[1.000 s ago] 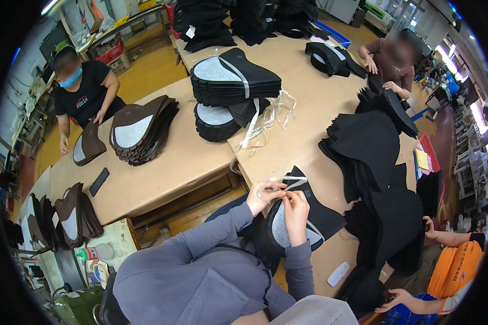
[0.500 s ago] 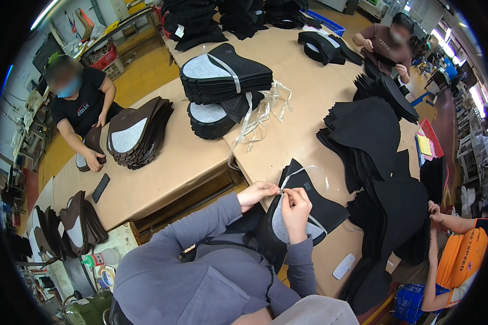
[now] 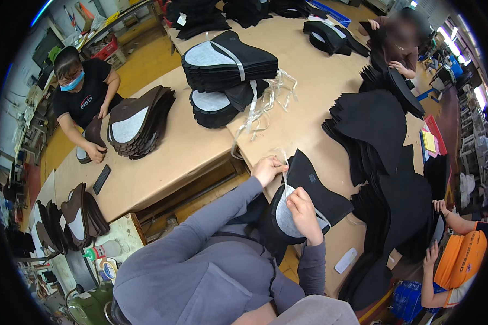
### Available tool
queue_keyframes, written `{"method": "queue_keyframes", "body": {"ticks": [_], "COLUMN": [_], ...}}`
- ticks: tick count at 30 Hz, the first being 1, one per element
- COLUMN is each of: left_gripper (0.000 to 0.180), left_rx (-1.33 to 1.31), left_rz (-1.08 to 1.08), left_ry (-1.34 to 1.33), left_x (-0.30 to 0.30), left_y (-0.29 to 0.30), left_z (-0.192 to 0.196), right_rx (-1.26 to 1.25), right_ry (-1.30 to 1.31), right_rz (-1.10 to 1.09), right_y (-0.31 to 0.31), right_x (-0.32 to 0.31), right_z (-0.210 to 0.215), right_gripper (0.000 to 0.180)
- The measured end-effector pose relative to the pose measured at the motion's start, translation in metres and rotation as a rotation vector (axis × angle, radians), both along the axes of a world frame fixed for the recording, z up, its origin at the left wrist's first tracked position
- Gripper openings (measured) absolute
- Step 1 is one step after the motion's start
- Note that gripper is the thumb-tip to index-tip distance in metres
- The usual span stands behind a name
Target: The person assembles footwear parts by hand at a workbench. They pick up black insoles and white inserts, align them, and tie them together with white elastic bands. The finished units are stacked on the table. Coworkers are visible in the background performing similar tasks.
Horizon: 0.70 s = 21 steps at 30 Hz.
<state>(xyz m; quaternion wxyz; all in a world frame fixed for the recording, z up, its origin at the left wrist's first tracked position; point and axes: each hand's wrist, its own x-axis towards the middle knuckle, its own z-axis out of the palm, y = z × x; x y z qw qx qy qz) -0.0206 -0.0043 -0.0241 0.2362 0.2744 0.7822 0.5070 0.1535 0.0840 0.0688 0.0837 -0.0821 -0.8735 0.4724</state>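
Note:
At the near edge of the table lies a stack of black curved panels (image 3: 315, 186) with a pale grey rounded patch on top. A thin whitish tie strip (image 3: 324, 219) passes around this stack. My left hand (image 3: 269, 170) pinches the strip at the stack's far left edge, where a loose end sticks up. Just above the grey patch, my right hand (image 3: 305, 212) is closed, its thumb and fingertips together on the strip. The knot, if there is one, is too small to make out.
Tied black stacks (image 3: 229, 62) and loose strips (image 3: 279, 89) lie ahead. Large black piles (image 3: 387, 214) stand close on my right, with a white card (image 3: 345, 260) beside them. Brown stacks (image 3: 141, 122) are left. Co-workers handle panels at left, far right and near right. A gap (image 3: 195, 189) separates the tables.
My hands have moved apart: the left went up and away along the strip, the right came slightly down and right. The near-right co-worker's hands have spread around a panel.

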Motion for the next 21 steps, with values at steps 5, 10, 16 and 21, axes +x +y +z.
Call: {"method": "queue_keyframes", "body": {"ticks": [5, 10, 16, 21], "left_gripper": [0.022, 0.025, 0.026, 0.03], "left_rx": [0.042, 0.223, 0.023, -0.077], "left_rz": [0.015, 0.146, 0.184, 0.244], "left_ry": [0.02, -0.215, 0.021, -0.119], "left_x": [0.005, 0.012, 0.02, 0.028], "left_y": [0.004, -0.003, 0.002, -0.001], "left_z": [0.001, 0.001, -0.005, 0.02], "right_rx": [0.009, -0.192, -0.383, -0.28], "right_ry": [0.09, 0.219, 0.34, 0.374], "right_rz": [-0.087, -0.042, -0.11, -0.073], "right_y": [-0.003, -0.002, 0.001, -0.004], "right_x": [0.001, -0.015, -0.016, -0.017], "right_z": [-0.002, -0.005, -0.019, -0.02], "right_gripper": [0.012, 0.01, 0.02, 0.026]}}
